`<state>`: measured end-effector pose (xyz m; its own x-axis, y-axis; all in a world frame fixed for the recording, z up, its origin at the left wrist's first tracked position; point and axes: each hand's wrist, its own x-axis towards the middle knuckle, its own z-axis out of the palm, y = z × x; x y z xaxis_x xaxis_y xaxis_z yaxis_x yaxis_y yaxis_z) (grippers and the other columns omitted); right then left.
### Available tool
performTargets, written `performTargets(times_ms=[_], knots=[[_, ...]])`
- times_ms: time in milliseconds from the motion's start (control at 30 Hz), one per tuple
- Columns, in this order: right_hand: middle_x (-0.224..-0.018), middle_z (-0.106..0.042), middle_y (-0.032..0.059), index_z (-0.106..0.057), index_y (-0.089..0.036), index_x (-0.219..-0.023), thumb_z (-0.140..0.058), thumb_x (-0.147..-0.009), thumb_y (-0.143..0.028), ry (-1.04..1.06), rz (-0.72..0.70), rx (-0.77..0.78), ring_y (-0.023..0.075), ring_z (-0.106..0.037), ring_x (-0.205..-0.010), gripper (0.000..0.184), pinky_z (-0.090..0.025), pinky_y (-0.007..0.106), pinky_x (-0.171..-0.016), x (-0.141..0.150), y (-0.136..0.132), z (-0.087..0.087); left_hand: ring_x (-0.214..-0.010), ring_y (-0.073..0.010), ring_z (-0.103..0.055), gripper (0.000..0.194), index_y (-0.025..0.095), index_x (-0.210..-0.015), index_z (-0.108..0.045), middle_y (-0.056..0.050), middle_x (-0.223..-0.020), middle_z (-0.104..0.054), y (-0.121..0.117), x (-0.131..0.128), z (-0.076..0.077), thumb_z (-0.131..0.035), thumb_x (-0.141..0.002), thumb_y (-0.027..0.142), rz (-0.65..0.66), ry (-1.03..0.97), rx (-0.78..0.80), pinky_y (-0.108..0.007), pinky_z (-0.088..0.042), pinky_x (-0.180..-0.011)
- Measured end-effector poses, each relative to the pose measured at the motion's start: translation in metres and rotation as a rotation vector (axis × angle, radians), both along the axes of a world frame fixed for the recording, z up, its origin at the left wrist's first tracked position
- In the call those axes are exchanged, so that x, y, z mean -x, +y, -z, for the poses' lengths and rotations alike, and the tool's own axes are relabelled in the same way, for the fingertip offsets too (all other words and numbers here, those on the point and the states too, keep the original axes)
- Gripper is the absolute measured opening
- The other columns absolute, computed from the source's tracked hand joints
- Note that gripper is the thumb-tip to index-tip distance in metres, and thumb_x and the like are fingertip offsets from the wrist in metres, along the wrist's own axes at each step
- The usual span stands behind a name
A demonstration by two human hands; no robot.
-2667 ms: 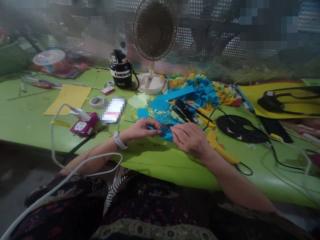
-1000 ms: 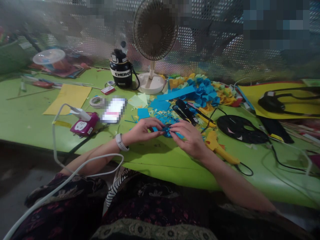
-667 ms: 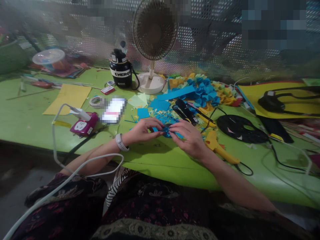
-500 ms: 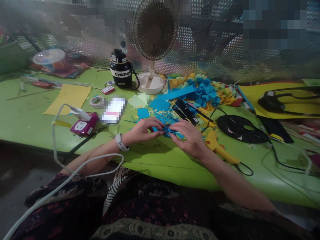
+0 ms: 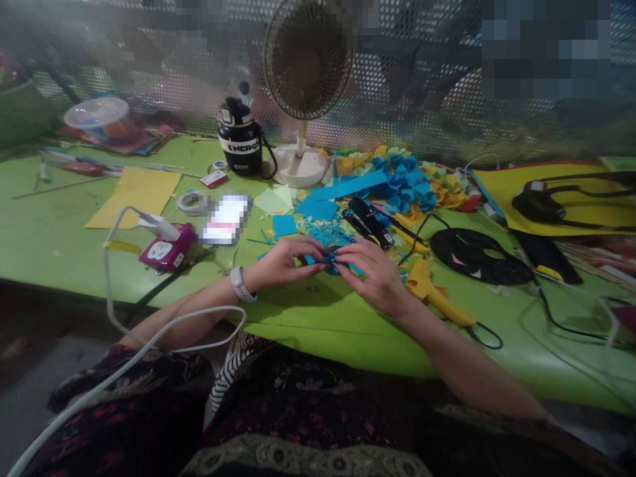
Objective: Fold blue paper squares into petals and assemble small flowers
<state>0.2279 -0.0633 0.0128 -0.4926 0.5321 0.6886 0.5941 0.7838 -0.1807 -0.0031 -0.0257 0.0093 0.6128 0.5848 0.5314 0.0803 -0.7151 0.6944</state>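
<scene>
Both hands meet over the green table, their fingertips pinching a small blue paper piece between them. My left hand, with a pale watch band at the wrist, is closed on its left side. From the right, my right hand is closed on the same piece; its exact shape is partly hidden by the fingers. Blue paper scraps lie scattered just behind the hands. A black stapler rests behind my right hand, and a yellow glue gun lies to its right.
A fan and a black jar-shaped bottle stand at the back. Blue paper flowers are heaped beside the fan. On the left are a phone, a tape roll and a purple power adapter with a white cable.
My right hand's fingers have shifted slightly around the blue paper piece. My left hand stays nearly in place, and the piece remains between the fingertips.
</scene>
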Motion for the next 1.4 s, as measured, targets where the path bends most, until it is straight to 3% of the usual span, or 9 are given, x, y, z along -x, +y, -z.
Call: performTargets(times_ms=[367, 633, 933, 1400], knots=[[-0.096, -0.077, 0.0071, -0.071, -0.02, -0.099, -0.064, -0.094, -0.016, 0.002, -0.052, -0.048, 0.0205, -0.073, -0.093, 0.01, -0.055, 0.047, -0.101, 0.0, 0.002, 0.002, -0.1, -0.0208, -0.071, 0.011, 0.019, -0.086, -0.074, -0.012, -0.102, -0.076, 0.001, 0.0, 0.003, -0.069, -0.089, 0.029, -0.002, -0.003, 0.012, -0.042, -0.058, -0.095], [-0.102, -0.075, 0.0079, -0.071, -0.022, -0.106, -0.066, -0.092, -0.02, 0.023, -0.046, 0.012, 0.0226, -0.071, -0.098, 0.015, -0.053, 0.049, -0.103, -0.002, 0.0, 0.0, -0.1, -0.0203, -0.072, 0.012, 0.018, -0.086, -0.074, -0.012, -0.102, -0.076, 0.001, 0.0, 0.002, -0.069, -0.091, 0.028, -0.016, -0.021, -0.029, -0.039, -0.06, -0.091], [-0.106, -0.072, 0.0102, -0.067, -0.023, -0.103, -0.064, -0.088, -0.024, 0.11, 0.067, 0.035, 0.0264, -0.069, -0.099, 0.015, -0.056, 0.047, -0.091, -0.006, -0.002, -0.006, -0.096, -0.0185, -0.074, 0.004, 0.015, -0.091, -0.071, -0.014, -0.105, -0.075, 0.004, -0.002, 0.01, -0.07, -0.09, 0.018, -0.105, -0.098, -0.298, -0.034, -0.063, -0.084], [-0.112, -0.066, 0.012, -0.064, -0.022, -0.102, -0.062, -0.089, -0.027, 0.138, 0.086, 0.112, 0.0281, -0.066, -0.106, 0.014, -0.055, 0.048, -0.091, -0.004, -0.004, -0.007, -0.099, -0.0165, -0.074, 0.009, 0.018, -0.1, -0.073, -0.012, -0.113, -0.073, 0.002, -0.001, 0.015, -0.069, -0.092, 0.02, -0.202, -0.117, -0.411, -0.032, -0.064, -0.084]])
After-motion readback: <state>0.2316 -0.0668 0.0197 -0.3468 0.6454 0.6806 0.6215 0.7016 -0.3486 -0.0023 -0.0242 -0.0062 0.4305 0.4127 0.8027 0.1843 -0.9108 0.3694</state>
